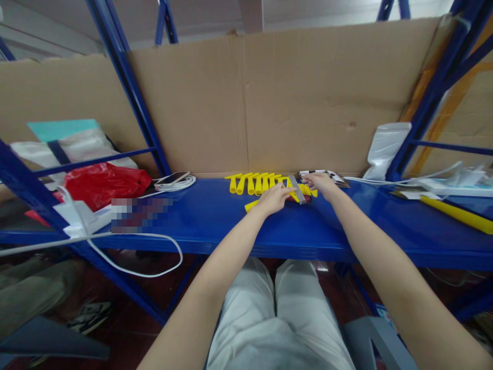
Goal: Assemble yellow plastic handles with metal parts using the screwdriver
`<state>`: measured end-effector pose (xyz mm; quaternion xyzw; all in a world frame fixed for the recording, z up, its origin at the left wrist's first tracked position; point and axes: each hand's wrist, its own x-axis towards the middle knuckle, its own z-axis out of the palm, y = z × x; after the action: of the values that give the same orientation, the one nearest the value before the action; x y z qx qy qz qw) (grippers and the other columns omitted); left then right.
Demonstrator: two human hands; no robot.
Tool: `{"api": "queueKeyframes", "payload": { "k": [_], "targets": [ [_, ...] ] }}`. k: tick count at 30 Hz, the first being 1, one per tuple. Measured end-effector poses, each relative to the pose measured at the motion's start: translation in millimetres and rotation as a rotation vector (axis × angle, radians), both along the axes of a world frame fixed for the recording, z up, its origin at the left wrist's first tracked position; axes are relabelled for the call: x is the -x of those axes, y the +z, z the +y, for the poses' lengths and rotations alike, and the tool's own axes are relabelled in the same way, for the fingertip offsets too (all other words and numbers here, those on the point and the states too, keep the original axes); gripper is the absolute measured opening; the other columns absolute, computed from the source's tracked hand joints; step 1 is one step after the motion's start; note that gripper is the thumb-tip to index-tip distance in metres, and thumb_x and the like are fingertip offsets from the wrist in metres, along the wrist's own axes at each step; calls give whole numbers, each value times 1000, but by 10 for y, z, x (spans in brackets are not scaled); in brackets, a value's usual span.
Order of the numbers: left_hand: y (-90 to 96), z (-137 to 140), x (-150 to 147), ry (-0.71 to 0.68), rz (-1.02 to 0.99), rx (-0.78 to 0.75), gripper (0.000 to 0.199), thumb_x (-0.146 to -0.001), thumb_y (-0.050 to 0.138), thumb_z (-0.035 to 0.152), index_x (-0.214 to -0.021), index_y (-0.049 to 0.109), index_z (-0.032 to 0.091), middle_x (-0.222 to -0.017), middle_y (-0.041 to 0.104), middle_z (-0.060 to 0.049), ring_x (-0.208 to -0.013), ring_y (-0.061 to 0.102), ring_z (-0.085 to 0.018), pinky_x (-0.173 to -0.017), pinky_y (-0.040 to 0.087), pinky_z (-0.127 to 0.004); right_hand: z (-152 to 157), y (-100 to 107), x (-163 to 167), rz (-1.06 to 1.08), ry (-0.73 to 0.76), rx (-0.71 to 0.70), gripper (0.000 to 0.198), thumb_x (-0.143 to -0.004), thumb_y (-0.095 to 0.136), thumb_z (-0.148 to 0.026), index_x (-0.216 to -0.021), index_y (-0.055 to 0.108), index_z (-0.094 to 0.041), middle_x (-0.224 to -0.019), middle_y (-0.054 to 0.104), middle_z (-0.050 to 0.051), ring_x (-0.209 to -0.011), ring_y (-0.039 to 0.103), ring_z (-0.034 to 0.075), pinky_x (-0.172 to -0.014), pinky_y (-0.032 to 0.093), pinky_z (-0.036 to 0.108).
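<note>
Several yellow plastic pieces (252, 183) lie in a row on the blue shelf (215, 216), against the cardboard backing. My left hand (272, 198) rests on the shelf over one yellow piece (251, 205) and pinches a small clear flat item (297, 188). My right hand (322, 184) is just to its right, fingers bent over the same clear item and more yellow pieces (308, 191). Behind my right hand lies a black-and-white printed packet (339, 178).
A phone with a white cable (173, 181), a red plastic bag (103, 184) and a white bag lie at left. A white pouch (385, 148), cables and a long yellow tube (458, 216) are at right. Blue rack posts (131, 92) frame the shelf.
</note>
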<state>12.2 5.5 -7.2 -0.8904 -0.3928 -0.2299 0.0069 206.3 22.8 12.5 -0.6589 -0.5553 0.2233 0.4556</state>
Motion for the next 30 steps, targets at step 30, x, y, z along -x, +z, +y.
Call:
{"api": "queueKeyframes", "payload": {
  "k": [30],
  "targets": [
    [-22,84,43,22,-92,38,37,-95,48,22,-129,63,24,-126,64,-6,-117,59,-20,-101,45,-33,106,-201,-191,-901,-166,272,40,-86,56,-30,-119,69,-11,-121,64,24,-123,55,33,-104,36,48]
  ]
}}
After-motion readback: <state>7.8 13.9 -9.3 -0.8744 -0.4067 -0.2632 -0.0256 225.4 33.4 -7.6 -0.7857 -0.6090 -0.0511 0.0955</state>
